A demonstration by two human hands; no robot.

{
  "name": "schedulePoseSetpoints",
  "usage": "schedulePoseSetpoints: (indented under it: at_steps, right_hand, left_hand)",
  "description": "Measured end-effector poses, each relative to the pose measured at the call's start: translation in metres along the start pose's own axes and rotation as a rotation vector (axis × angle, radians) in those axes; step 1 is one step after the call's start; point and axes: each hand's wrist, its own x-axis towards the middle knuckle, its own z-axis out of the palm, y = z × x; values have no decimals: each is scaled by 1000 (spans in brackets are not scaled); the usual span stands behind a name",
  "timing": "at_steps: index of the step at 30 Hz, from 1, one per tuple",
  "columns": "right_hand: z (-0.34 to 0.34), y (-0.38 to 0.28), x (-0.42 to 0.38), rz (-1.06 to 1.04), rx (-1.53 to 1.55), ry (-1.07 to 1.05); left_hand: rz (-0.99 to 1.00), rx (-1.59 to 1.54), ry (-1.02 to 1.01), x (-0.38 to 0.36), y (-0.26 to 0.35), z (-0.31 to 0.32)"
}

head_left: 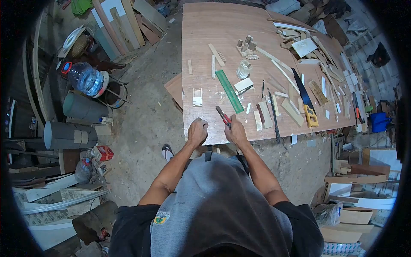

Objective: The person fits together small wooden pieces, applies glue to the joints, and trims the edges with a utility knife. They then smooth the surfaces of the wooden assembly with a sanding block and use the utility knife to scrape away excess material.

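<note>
My left hand (198, 132) is closed over the near edge of the table, fingertips curled inward; what it pinches, if anything, is hidden. Beside it, my right hand (236, 130) is wrapped round a red-and-grey utility knife (223, 115), which points away and to the left. A small wooden box-like piece (197, 97) lies beyond my left hand. Past the knife, a green ruler (229, 91) rests at a slant on the tabletop. Small pale wood blocks (258, 120) lie to the right of my right hand.
The wooden table (205, 25) also carries a handsaw (305, 100) with a yellow handle, a glass jar (244, 69), a peg block (246, 47) and piled offcuts (305, 47). A large water bottle (87, 79) stands on a stool at left. Boards lean along both walls.
</note>
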Motion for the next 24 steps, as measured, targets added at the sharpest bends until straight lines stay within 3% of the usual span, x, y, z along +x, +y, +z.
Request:
schedulePoseSetpoints:
  at_steps: [2,5,11,15,16,17,19,24]
  right_hand:
    - [-9,-5,-8,157,197,-147]
    - [-11,-3,-27,254,225,-160]
    - [7,28,-64,248,289,-153]
    - [6,35,-85,204,300,23]
    - [7,38,-91,55,297,164]
    - [4,42,-100,68,302,174]
    - [-22,27,-115,404,641,60]
    - [-46,32,-132,451,852,133]
  left_hand:
    - [-4,-23,-19,0,4,-3]
    - [-1,10,1,1,8,-4]
    - [106,212,-17,-4,8,1]
    - [134,246,-37,-4,6,0]
    - [131,242,-62,-1,4,0]
    - [124,239,-82,1,3,1]
    - [124,236,-93,5,8,-4]
    - [86,194,-99,10,22,-8]
